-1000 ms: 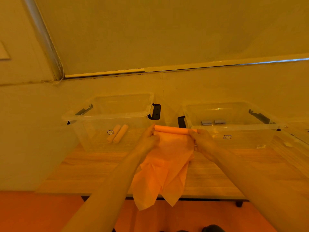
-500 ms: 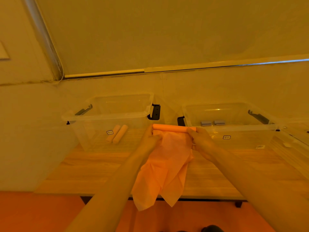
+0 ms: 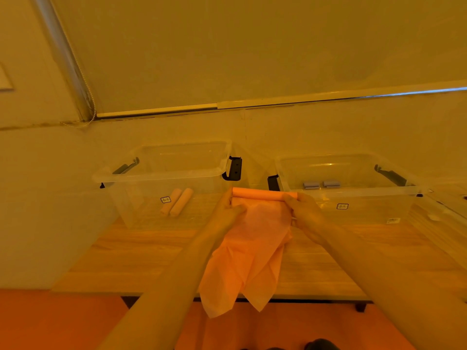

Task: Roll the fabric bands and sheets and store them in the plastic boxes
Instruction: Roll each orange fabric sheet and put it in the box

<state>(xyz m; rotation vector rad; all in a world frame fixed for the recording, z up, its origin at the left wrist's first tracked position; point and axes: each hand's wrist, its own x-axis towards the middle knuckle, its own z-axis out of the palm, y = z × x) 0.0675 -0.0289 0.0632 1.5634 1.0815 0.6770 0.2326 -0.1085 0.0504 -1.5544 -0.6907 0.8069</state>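
An orange fabric sheet (image 3: 252, 251) is partly rolled at its top into a tight roll (image 3: 260, 194), held above the wooden table. My left hand (image 3: 228, 210) grips the roll's left end and my right hand (image 3: 304, 212) grips its right end. The loose part of the sheet hangs down past the table's front edge. A clear plastic box (image 3: 161, 173) at the back left holds two rolled orange pieces (image 3: 177, 204). A second clear box (image 3: 353, 192) at the back right holds two small grey rolls (image 3: 321, 184).
The wooden table (image 3: 141, 253) stands against a pale wall. Both boxes have black latch handles (image 3: 233, 168). An orange floor shows below the table's front edge. A blind cord (image 3: 86, 97) hangs at the upper left.
The roll has turned slightly and the hanging sheet has drawn up a little. Both hands stay at the roll's ends.
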